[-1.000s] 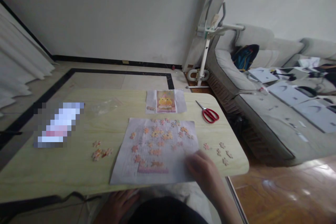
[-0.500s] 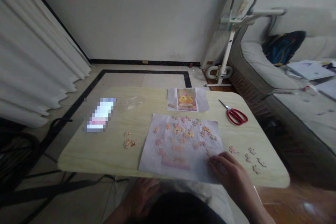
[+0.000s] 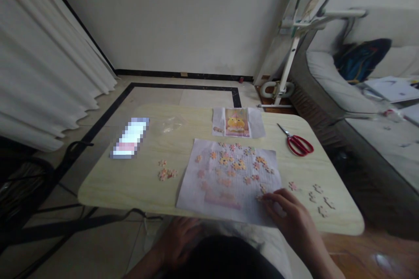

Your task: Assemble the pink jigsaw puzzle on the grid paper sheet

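Head view puts your right hand (image 3: pixel 290 212) at the near right corner of the white sheet (image 3: pixel 192 192), thumb and forefinger drawn nearly together and the palm low over the paper. Just at those tips shows a small pale piece (image 3: pixel 259 198); whether you have it pinched or are only touching it, you cannot be sure from here. Another puzzle piece (image 3: pixel 263 188) lies right beside it on the sheet, so keep your grip to the edges of the one piece and let your other fingers stay lifted, or you may nudge its neighbour. Press lightly: the paper is loose on the table (image 3: pixel 137 194) and would probably slide, taking the yellow pieces (image 3: pixel 233 162) and the pink strip (image 3: pixel 222 200) with it. Your left hand (image 3: pixel 183 233) rests below the table's near edge, fingers loosely stretched out, nothing seen in them; laid flat on a bare margin of the sheet, it could steady things. Glance up at the picture card (image 3: pixel 237 123) to check colour and turn. Watch your wrist and forearm too, since the loose pieces (image 3: pixel 322 200) on the right lie near them and could easily be swept off.
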A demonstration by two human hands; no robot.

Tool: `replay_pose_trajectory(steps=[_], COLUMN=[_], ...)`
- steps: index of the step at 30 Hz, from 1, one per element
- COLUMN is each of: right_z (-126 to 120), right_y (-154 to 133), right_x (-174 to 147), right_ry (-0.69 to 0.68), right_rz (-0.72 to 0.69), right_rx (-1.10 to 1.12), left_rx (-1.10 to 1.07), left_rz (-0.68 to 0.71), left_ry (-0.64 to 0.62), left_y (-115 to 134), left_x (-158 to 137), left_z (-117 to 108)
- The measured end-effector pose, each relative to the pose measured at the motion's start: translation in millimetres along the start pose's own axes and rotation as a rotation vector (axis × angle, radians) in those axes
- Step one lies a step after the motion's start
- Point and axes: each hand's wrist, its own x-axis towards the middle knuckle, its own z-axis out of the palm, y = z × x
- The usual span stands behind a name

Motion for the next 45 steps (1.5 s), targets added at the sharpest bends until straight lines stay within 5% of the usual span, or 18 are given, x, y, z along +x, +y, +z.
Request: replay_pose_trajectory(steps=[26,37,45], right_z=[-0.2,6.5,3.3], right_y=[1.9,-22.6,-12.2], right_x=[0.8,-5.7,-8.0], right_ry=[0.020,-0.004,-0.009], right_rz=[-0.023,-0.133,-0.061], right_rx=[-0.032,0.011,-0.014], left_rx=[-0.010,-0.044,-0.050], left_rz=[-0.008,-0.065,-0.040], left_ry=[0.010,-0.037,0.004], left_y=[6.0,12.7,11.2], left_x=[5.2,13.8,9.7], left_z=[-8.9,-17.3,-13.4])
